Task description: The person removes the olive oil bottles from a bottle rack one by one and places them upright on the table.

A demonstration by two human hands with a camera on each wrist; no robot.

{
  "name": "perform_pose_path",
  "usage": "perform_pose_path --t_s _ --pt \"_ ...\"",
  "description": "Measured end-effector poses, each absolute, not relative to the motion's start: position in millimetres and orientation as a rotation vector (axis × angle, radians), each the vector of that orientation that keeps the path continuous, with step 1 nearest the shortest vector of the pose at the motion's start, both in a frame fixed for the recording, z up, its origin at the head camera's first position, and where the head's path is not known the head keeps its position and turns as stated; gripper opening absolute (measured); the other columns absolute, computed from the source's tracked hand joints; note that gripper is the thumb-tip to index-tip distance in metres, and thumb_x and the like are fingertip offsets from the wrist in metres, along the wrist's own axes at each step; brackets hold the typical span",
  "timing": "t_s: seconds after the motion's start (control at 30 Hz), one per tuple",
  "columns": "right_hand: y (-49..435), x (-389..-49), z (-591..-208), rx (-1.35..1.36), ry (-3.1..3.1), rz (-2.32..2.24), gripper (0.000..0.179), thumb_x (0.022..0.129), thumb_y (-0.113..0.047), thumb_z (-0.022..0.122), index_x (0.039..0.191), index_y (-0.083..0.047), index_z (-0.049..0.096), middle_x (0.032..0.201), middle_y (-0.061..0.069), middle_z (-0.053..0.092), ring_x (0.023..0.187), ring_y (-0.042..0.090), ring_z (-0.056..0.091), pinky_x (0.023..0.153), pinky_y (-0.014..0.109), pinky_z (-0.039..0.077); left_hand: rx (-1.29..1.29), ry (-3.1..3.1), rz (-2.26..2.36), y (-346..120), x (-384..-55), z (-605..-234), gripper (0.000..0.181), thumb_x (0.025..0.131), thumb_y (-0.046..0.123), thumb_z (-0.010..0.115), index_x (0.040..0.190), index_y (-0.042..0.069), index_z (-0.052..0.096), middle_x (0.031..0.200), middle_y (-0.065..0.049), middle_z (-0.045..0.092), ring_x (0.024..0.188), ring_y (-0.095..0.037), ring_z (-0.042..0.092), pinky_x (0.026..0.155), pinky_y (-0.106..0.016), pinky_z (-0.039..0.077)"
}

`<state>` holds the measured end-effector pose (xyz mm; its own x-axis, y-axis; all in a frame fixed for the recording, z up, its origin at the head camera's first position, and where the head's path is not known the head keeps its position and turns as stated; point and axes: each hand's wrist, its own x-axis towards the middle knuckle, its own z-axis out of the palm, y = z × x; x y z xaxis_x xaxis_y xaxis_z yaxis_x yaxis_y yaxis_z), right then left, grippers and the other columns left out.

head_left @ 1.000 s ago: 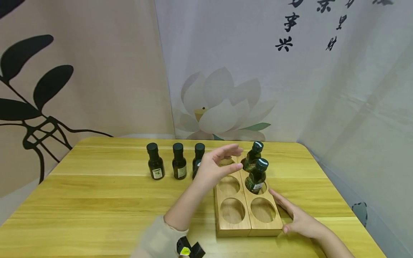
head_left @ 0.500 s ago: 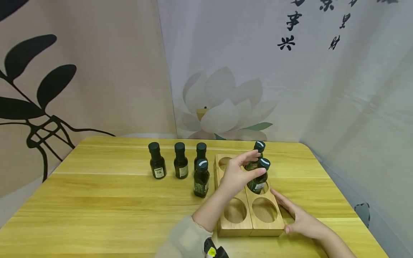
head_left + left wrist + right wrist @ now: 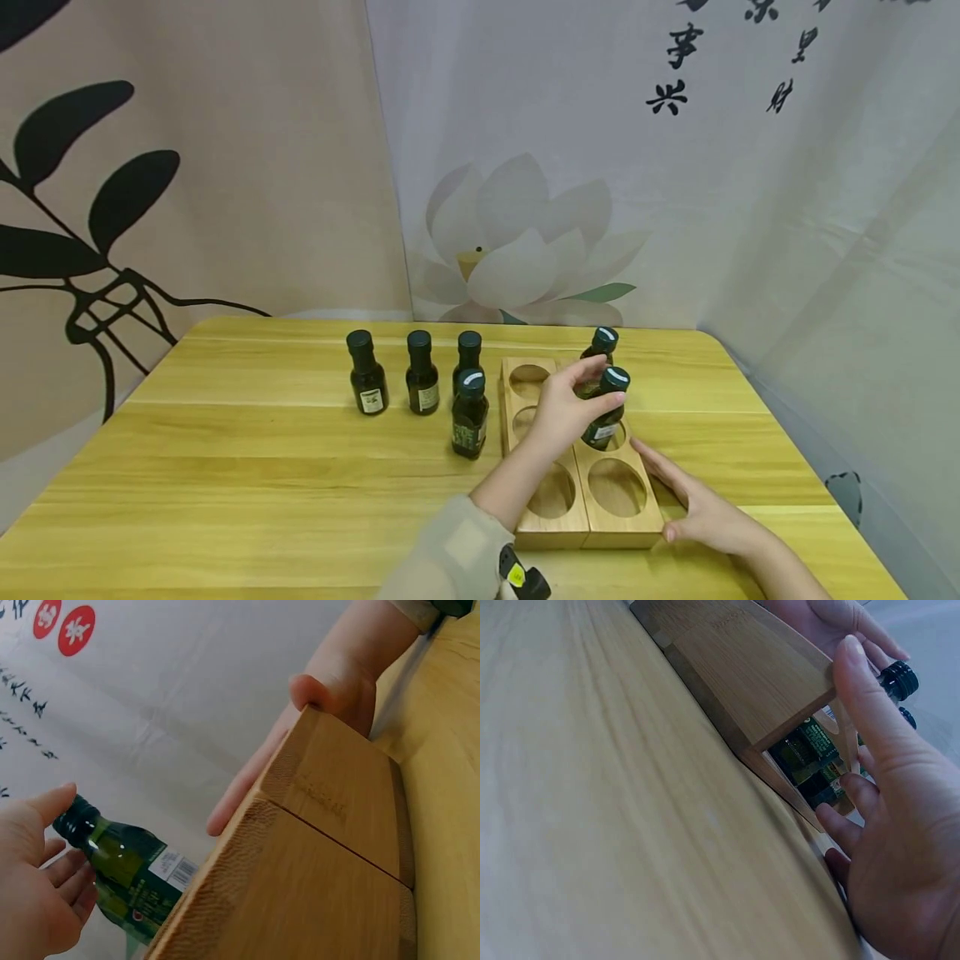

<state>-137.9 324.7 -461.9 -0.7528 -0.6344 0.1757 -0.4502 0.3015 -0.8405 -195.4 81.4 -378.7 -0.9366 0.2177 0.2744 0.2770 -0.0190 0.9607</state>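
A wooden rack [image 3: 551,537] with two rows of round holes stands right of the table's middle. Two dark green bottles are in its right row, one at the back [image 3: 604,339] and one in the middle hole [image 3: 600,429]. My left hand [image 3: 562,417] reaches over the rack and pinches the middle bottle near its neck; in the left wrist view the thumb meets its black cap [image 3: 73,817]. Against the rack's right side rests my right hand [image 3: 701,512], thumb at the near corner and fingers fairly straight along the side.
Left of the rack, several dark bottles stand upright: one at the far left [image 3: 369,387], another beside it [image 3: 422,387], one behind [image 3: 468,354] and one in front [image 3: 469,429]. A printed cloth backdrop [image 3: 480,167] hangs behind the yellow wooden table [image 3: 262,467].
My left hand has moved right across the rack, uncovering the front standing bottle, and its thumb and fingers have closed about the middle bottle's neck. The right hand stays at the rack's side.
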Motion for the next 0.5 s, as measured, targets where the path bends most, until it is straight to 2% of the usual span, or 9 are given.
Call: perform_pose_path --t_s 0.27,0.5 --pt "325.3 -138.5 -461.8 -1.003 2.390 -1.428 0.089 0.088 -0.056 0.058 0.155 -0.016 0.015 0.158 0.007 0.017 0.135 0.004 0.025 0.101 0.022 0.027 -0.524 -2.212 -2.072 86.9 -196.7 -379.2 0.040 0.084 0.021 0.076 0.122 0.015 0.066 0.100 0.008 0.065 0.096 -0.007 0.058 0.086 -0.030 0.048" --pt "324.9 -138.0 -462.5 -0.998 2.390 -1.433 0.090 0.088 -0.056 0.059 0.155 -0.016 0.016 0.158 0.007 0.017 0.135 0.005 0.026 0.101 0.022 0.027 -0.542 -2.206 -2.023 87.6 -195.6 -376.5 0.037 0.084 0.017 0.076 0.120 0.011 0.067 0.098 0.006 0.067 0.093 -0.007 0.059 0.082 -0.025 0.048"
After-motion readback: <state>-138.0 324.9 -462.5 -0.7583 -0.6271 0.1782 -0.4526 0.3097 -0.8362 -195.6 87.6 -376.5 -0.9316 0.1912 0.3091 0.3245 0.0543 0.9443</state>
